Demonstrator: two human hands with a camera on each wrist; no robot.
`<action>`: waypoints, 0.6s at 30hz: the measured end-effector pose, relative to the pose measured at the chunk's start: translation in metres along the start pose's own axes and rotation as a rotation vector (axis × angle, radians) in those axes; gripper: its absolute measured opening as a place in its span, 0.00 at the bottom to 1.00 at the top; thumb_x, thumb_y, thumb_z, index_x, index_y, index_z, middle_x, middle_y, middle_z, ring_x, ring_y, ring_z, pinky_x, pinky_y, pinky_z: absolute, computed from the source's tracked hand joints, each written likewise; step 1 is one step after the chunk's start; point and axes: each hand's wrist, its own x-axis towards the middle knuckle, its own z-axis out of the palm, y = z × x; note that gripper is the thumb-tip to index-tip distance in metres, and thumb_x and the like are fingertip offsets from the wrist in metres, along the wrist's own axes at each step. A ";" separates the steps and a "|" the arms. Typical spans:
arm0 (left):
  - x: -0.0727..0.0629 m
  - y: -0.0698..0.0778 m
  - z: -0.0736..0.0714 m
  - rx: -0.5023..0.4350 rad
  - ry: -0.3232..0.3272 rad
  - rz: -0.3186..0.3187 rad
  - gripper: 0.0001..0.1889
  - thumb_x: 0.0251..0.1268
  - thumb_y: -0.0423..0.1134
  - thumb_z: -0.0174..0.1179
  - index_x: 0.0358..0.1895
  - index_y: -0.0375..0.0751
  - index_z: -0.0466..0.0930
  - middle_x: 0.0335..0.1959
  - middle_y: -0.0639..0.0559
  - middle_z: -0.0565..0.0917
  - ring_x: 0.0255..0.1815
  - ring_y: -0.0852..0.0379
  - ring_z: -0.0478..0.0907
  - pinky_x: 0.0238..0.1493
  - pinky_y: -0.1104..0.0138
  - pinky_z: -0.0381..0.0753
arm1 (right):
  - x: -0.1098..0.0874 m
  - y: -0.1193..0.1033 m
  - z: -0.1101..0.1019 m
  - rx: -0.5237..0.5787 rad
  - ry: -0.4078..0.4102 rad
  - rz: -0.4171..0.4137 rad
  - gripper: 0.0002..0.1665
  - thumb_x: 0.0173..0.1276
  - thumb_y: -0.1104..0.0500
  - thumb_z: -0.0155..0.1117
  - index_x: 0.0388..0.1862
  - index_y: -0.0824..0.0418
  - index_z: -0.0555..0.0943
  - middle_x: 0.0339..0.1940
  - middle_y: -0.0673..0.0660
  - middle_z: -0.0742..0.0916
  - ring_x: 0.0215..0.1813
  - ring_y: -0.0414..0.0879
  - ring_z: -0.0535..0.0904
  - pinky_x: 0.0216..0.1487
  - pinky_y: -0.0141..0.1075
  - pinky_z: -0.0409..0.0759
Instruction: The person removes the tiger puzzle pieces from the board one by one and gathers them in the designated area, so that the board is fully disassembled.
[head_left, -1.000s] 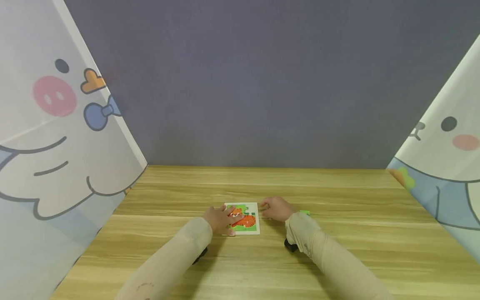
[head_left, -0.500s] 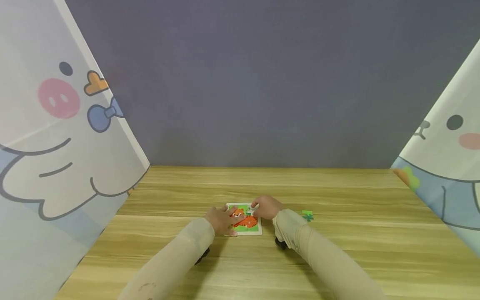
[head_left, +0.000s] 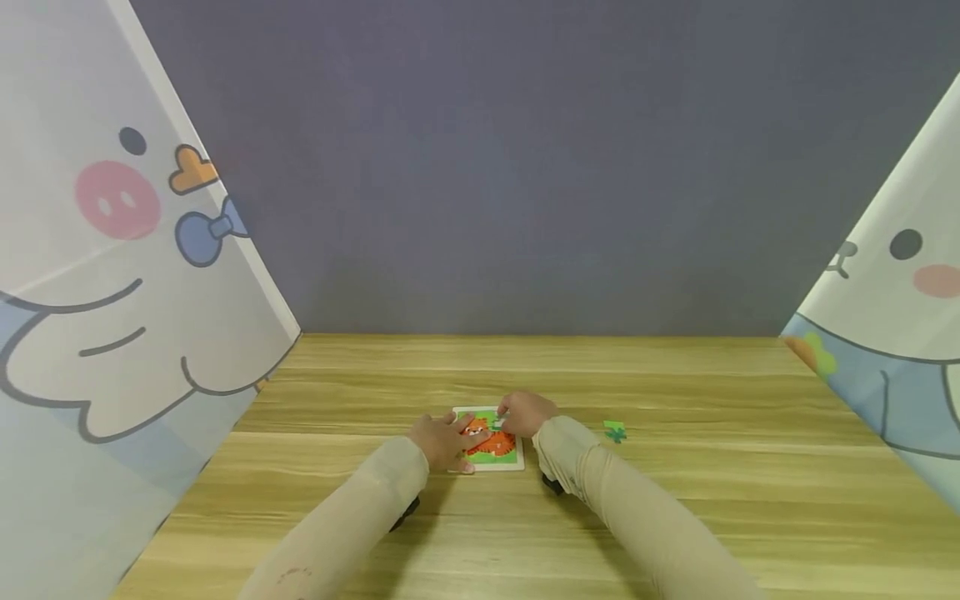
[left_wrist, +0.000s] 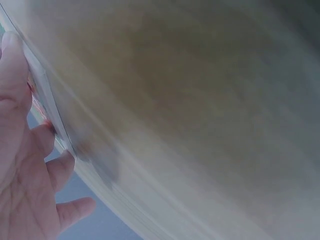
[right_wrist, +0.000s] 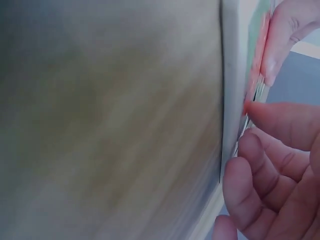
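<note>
A tiger jigsaw puzzle (head_left: 493,457), orange and green in a white frame, lies on the wooden table. My left hand (head_left: 441,442) rests across its left side with the fingers spread. In the left wrist view, that hand's fingers (left_wrist: 40,137) reach over the frame's edge. At the puzzle's upper right corner is my right hand (head_left: 529,413), fingers bent and thumb against the board. The right wrist view puts the right hand (right_wrist: 280,165) with its thumb tip at an orange part; whether it pinches a piece is hidden. A pale gap shows near these fingertips.
A loose green puzzle piece (head_left: 615,431) with a darker green plant lies on the table (head_left: 675,500) to the right of the puzzle. A dark grey panel (head_left: 525,208) stands at the back. Printed cartoon panels (head_left: 112,350) flank both sides.
My right hand has moved left from beside the puzzle onto its upper right corner. The loose piece, partly hidden before, now shows fully. My left hand has stayed on the puzzle.
</note>
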 end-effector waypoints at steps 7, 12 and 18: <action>0.003 0.000 0.002 -0.020 0.003 0.009 0.35 0.67 0.66 0.48 0.78 0.73 0.55 0.80 0.59 0.55 0.78 0.53 0.57 0.70 0.52 0.66 | 0.001 -0.004 -0.002 0.044 -0.046 0.042 0.12 0.67 0.61 0.67 0.47 0.61 0.87 0.50 0.56 0.88 0.46 0.48 0.83 0.50 0.44 0.81; 0.004 -0.001 0.003 -0.018 0.003 0.000 0.35 0.68 0.66 0.49 0.77 0.73 0.55 0.80 0.60 0.56 0.78 0.54 0.58 0.70 0.52 0.67 | 0.000 -0.008 -0.004 0.108 -0.040 0.044 0.08 0.70 0.63 0.63 0.45 0.62 0.87 0.44 0.55 0.88 0.34 0.42 0.79 0.43 0.40 0.81; 0.004 -0.001 0.002 -0.055 -0.003 0.007 0.35 0.68 0.65 0.50 0.78 0.71 0.56 0.80 0.58 0.56 0.78 0.52 0.58 0.70 0.52 0.66 | 0.001 -0.006 -0.004 0.155 -0.031 0.047 0.06 0.71 0.63 0.62 0.37 0.61 0.86 0.31 0.51 0.86 0.27 0.41 0.75 0.33 0.35 0.75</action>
